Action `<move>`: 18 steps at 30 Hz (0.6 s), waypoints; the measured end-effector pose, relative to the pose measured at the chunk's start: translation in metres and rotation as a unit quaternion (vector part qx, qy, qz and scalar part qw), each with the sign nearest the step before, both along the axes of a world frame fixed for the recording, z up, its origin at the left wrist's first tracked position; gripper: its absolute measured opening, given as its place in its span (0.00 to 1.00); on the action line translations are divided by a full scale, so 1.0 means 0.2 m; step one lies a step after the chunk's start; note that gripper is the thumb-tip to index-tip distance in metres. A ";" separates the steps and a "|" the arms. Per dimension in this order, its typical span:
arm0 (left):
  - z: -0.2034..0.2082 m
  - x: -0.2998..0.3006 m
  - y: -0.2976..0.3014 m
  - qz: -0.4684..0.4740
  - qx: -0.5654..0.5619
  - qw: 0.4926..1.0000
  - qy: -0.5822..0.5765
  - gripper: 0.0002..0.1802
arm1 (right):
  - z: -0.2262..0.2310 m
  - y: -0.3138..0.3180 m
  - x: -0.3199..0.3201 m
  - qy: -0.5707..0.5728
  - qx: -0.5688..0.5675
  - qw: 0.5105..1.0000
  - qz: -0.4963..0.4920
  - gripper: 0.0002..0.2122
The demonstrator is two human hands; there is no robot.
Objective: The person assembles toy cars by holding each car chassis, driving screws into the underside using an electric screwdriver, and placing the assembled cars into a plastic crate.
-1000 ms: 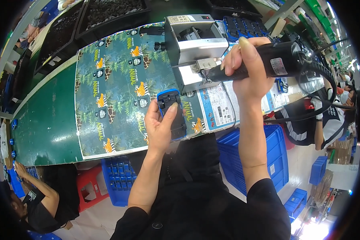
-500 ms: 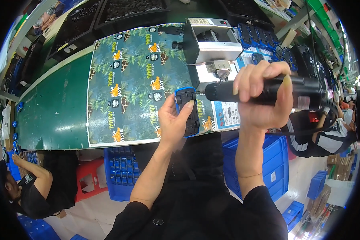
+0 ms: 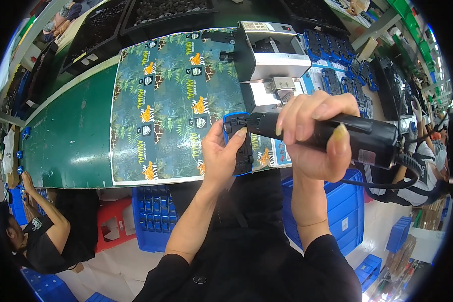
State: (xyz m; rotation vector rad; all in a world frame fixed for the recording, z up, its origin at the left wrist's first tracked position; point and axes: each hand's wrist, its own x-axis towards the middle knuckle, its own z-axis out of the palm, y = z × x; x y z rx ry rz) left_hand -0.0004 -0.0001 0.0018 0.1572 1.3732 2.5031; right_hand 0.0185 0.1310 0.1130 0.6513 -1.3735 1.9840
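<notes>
My left hand (image 3: 220,153) grips a toy car (image 3: 243,157) by its sides, its black underside facing up and a blue rim showing round the edge. The thumb presses on the chassis. In my right hand (image 3: 317,136) is a black electric screwdriver (image 3: 365,138) with a cable at its rear end. Its nose lies over the upper part of the car's underside, and I cannot make out the bit's tip. Just beyond the car stands a metal screw feeder (image 3: 274,60) with an open top.
A jungle-patterned sheet (image 3: 176,110) covers part of the green table (image 3: 75,136). Several blue and black car parts (image 3: 332,45) lie at the right back. Black bins (image 3: 166,15) line the far side. A blue crate (image 3: 345,216) stands below the table; a co-worker (image 3: 50,226) sits at left.
The screwdriver has moved left and its rear end has dropped, so its nose now overlaps the car. My left hand keeps its hold. The co-worker's arm at left has shifted up.
</notes>
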 end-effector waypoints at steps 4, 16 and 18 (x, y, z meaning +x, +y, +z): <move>-0.01 0.00 0.00 -0.008 -0.011 1.000 -0.004 0.13 | 0.01 0.01 0.01 0.009 -0.040 0.999 0.027 0.13; -0.01 -0.01 0.01 -0.011 -0.027 1.000 0.003 0.13 | -0.01 0.10 0.00 0.023 -0.015 0.999 0.030 0.14; -0.01 -0.01 0.01 -0.012 -0.041 0.999 0.008 0.13 | -0.01 0.12 -0.01 0.028 -0.018 0.999 0.038 0.14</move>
